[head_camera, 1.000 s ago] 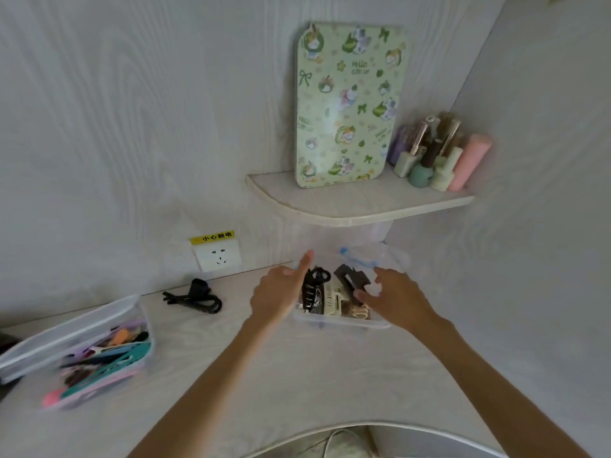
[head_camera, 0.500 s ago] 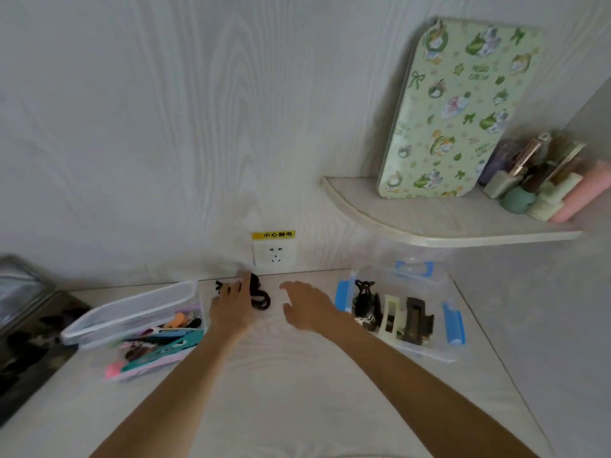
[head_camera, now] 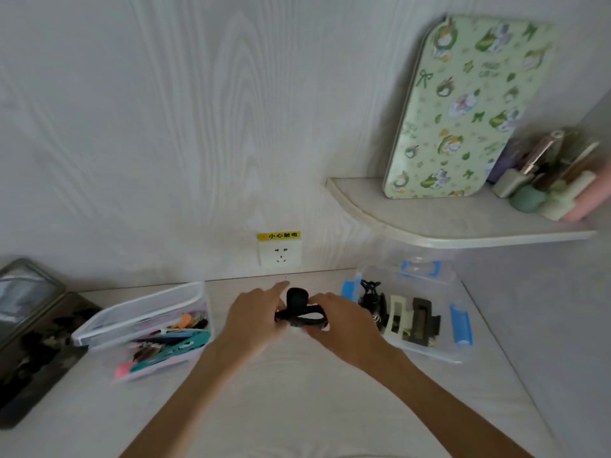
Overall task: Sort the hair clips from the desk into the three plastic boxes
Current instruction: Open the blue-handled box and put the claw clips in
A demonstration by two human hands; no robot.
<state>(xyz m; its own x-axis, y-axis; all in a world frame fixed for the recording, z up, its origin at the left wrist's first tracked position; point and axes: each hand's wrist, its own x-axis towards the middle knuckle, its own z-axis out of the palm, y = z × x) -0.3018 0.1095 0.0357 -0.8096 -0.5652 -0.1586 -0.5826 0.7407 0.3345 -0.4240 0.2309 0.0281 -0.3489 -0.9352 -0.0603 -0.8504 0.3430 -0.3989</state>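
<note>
A large black claw hair clip point(head_camera: 299, 312) sits between my two hands over the middle of the desk. My left hand point(head_camera: 254, 320) holds its left end, index finger stretched forward. My right hand point(head_camera: 344, 325) grips its right end. To the right lies a clear plastic box point(head_camera: 426, 350) with blue latches, holding black, cream and dark brown claw clips. On the left, a second clear box point(head_camera: 148, 312) holds several small colourful clips. No third box shows.
A wall socket point(head_camera: 279, 254) with a yellow label sits behind the hands. A corner shelf point(head_camera: 429, 223) above the right box carries a green patterned tin and several bottles. A dark box point(head_camera: 36, 342) stands at the desk's left edge.
Both hands left the right box and moved left to the black clip by the socket. Now they hold it between them, lifted toward the desk's middle.
</note>
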